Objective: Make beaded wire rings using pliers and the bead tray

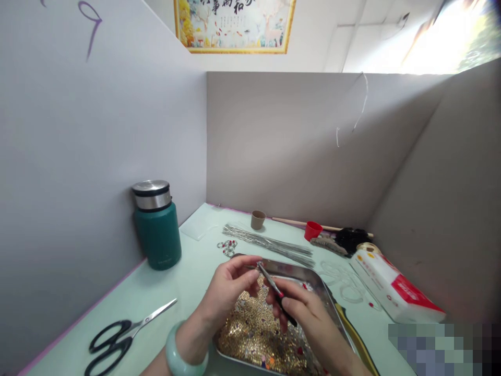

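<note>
My right hand (303, 308) is closed round the dark handle of a pair of pliers (272, 282), whose metal tip points up and left. The tip meets the fingertips of my left hand (237, 279), which are pinched together; what they hold is too small to make out. A pale green bangle (183, 352) circles my left wrist. Beneath both hands lies a metal tray (321, 284) filled with gold beads (254, 329), with a few red and other coloured pieces among them.
Black-handled scissors (129, 337) and a green bottle (158, 230) stand left. Behind the tray are thin wires (270, 244), small beaded rings (228, 246), a brown cup (258, 220) and a red cup (313, 230). A tissue pack (395, 287) lies right. Grey panels surround the table.
</note>
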The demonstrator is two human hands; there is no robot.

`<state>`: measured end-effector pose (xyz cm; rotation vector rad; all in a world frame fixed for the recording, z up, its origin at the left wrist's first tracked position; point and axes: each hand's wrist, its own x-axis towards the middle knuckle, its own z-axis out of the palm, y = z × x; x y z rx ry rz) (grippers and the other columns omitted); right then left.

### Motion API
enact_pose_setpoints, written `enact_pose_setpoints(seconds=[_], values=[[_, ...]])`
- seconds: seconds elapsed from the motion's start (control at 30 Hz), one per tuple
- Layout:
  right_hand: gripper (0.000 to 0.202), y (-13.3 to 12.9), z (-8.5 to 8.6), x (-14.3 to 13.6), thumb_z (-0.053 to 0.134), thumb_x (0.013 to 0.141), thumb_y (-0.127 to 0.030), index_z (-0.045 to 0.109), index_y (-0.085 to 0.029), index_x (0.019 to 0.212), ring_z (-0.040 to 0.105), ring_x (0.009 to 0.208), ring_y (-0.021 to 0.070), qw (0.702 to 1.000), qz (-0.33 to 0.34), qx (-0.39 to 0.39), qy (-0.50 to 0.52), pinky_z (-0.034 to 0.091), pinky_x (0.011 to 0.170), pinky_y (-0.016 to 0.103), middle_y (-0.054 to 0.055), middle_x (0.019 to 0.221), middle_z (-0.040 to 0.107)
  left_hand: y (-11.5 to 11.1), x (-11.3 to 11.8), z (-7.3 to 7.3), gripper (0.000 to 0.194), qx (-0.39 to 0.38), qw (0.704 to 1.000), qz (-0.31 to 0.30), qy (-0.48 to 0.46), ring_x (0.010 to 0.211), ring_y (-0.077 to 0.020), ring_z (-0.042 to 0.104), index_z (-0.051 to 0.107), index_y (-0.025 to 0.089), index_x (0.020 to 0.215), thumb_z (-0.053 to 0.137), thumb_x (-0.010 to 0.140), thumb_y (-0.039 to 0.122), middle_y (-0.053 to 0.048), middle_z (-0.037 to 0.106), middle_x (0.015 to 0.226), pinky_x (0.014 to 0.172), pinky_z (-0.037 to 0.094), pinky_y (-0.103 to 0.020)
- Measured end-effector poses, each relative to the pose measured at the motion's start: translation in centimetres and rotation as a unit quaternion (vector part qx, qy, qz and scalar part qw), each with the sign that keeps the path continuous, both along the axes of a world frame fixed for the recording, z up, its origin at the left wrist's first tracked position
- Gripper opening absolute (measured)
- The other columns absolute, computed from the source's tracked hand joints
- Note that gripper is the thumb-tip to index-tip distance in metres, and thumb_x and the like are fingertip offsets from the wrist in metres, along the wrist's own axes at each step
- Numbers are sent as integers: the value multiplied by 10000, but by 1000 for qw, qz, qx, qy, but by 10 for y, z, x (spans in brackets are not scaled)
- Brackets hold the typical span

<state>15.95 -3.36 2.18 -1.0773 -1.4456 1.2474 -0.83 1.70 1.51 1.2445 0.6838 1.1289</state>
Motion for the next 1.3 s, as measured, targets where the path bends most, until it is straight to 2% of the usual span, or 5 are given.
enact_pose_setpoints(seconds=[0.2,0.57,0.77,0.97,1.3], values=[[357,-1,0,4,446,803,-230,658,-196,1088,509,634,146,994,-10,53,-97,424,511,240,35,813,582,0,0,1,299,6,1000,5,9,603,-126,535,642,143,1038,664,769,271,-8,598,653,623,434,-277],[379,-3,-2,1,436,812,-233,649,-199,1124,572,719,203,964,-65,152,-209,482,711,332,40,763,624,0,1,-3,302,8,1000,-9,-1,613,-128,549,638,151,1059,646,783,273,-24,617,699,626,442,-279],[388,-6,-1,-1,460,822,-198,620,-219,1175,568,983,237,970,-57,154,-182,442,888,370,79,1058,639,0,2,-4,259,-42,996,-33,-74,651,-138,594,648,146,1008,634,804,305,-64,658,804,668,485,-305],[404,-6,-5,-2,443,834,-231,605,-184,1201,557,686,181,994,-48,59,-80,487,610,297,55,819,616,1,1,-2,202,-59,992,-39,-102,718,-149,632,636,127,962,621,824,275,-88,676,854,686,504,-289],[403,-3,-14,-3,443,845,-230,583,-180,1219,518,652,157,999,-34,26,-21,455,502,254,62,870,599,-1,0,0,171,-23,996,-19,-83,791,-163,638,670,131,949,614,829,239,-88,698,886,786,498,-316]])
